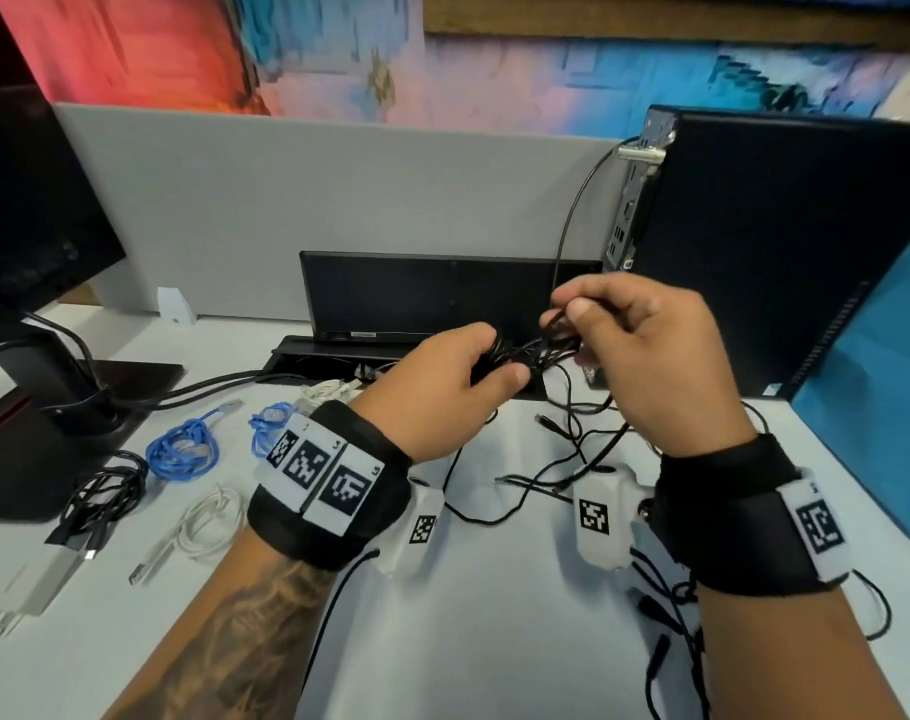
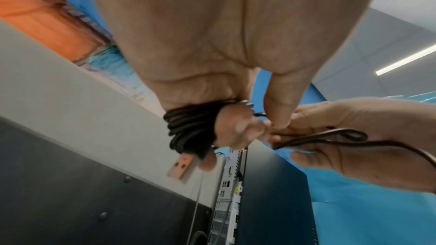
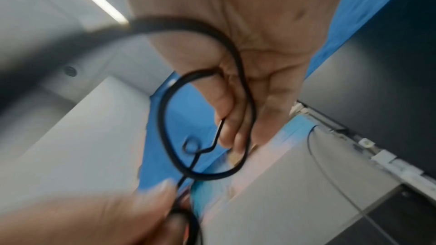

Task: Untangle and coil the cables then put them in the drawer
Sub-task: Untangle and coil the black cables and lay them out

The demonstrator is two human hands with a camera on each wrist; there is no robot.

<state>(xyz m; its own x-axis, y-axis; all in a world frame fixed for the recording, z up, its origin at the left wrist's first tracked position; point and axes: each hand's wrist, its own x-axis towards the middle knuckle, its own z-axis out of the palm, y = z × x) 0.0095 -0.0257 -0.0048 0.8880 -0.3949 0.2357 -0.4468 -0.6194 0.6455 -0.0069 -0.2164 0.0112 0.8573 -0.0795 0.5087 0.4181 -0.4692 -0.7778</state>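
White desk surface (image 1: 494,615) carries loose cables. Above it, the left hand (image 1: 442,387) grips a thin black cable wound into a tight coil (image 2: 188,129) around its fingers. Just beside it, the right hand (image 1: 645,356) pinches that cable's free length.

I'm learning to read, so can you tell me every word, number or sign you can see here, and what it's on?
"L" then a small mark too blurred to read: on the left wrist band, beside its square code patterns.
Tiny mark on the right wrist band: too small to read.
Label strip on the low black monitor: too small to read.
Square code tags on the white wrist cameras: patterns only, no words.
Nothing else readable.
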